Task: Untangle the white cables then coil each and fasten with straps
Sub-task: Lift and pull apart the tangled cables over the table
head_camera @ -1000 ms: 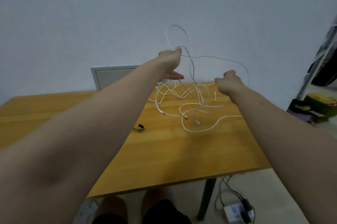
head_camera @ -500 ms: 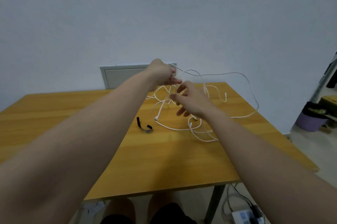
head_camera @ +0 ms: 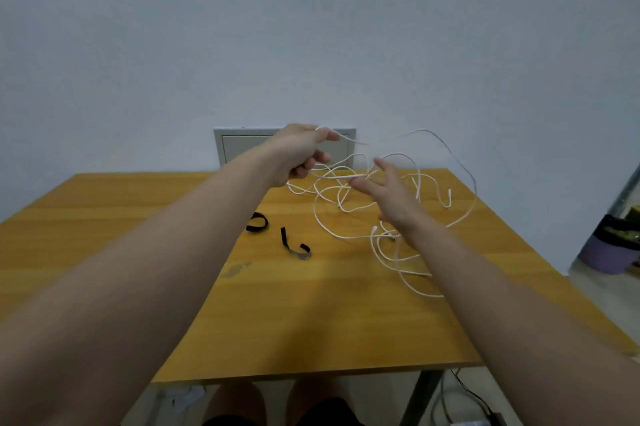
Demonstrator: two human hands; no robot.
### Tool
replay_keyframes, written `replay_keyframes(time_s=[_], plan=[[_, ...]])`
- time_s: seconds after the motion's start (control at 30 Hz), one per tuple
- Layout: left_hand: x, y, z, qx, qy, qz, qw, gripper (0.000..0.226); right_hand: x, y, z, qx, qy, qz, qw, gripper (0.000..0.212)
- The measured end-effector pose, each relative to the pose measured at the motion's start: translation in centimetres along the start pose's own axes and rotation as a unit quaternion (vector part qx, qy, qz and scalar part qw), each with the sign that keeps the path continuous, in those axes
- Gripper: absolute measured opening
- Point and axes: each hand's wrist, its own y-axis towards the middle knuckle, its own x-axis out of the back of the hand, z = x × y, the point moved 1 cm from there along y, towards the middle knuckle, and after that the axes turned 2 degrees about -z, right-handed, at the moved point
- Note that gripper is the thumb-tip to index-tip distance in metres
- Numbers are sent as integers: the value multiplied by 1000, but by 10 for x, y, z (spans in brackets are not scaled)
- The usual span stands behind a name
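1. Black straps (head_camera: 257, 222) lie on the wooden table (head_camera: 104, 235), at nine o'clock from the cables.
2. Left hand (head_camera: 300, 151) pinches a white cable strand.
3. White cables (head_camera: 391, 217) sprawl tangled at the table's two o'clock.
4. Right hand (head_camera: 394, 197), fingers spread, touches a strand.
5. Purple bucket (head_camera: 609, 249) contents: cannot tell.

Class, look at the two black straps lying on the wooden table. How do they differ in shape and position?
The left strap is curled into a closed loop; the right strap lies open, bent like a hook with a greyish end. The left strap sits farther from the person, the right strap nearer and closer to the white cables. Both are black, rest on the table, and are untouched by either hand.
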Motion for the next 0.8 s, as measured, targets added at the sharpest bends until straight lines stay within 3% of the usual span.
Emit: replay_keyframes(time_s=[0.07, 0.17, 0.23, 0.33, 0.4, 0.47, 0.53, 0.6, 0.67, 0.8], plan=[[0, -1, 1, -1, 46, 36, 998, 30, 13, 0, 3, -3, 15, -22, 1000, 110], [-8, -2, 2, -18, 93, 44, 994, 34, 29, 3, 5, 2, 16, -148, 989, 96], [-14, -3, 4, -31, 104, 41, 993, 34, 39, 8, 4, -52, 18, -206, 977, 83], [-19, -7, 10, -45, 102, 69, 991, 35, 50, 6, 0, -110, -129, -239, 956, 70], [-21, -10, 14, -61, 119, 80, 988, 38, 49, 1, 1, -38, -285, -268, 919, 60], [-22, -12, 22, -81, 131, 75, 985, 37, 37, -5, 5, 63, -340, -291, 892, 45], [-23, -12, 32, -93, 126, 75, 985, 35, 19, -10, 8, 147, -308, -286, 895, 31], [-24, -12, 44, -106, 116, 72, 985, 34, -2, -10, 5, 200, -278, -209, 916, 35], [-23, -11, 58, -135, 108, 48, 984, 32, -21, -6, -6, 201, -262, -141, 933, 27], [-11, -6, 92, -179, 112, -72, 975, 15, -50, -1, -32, 163, -197, -176, 951, 34]])
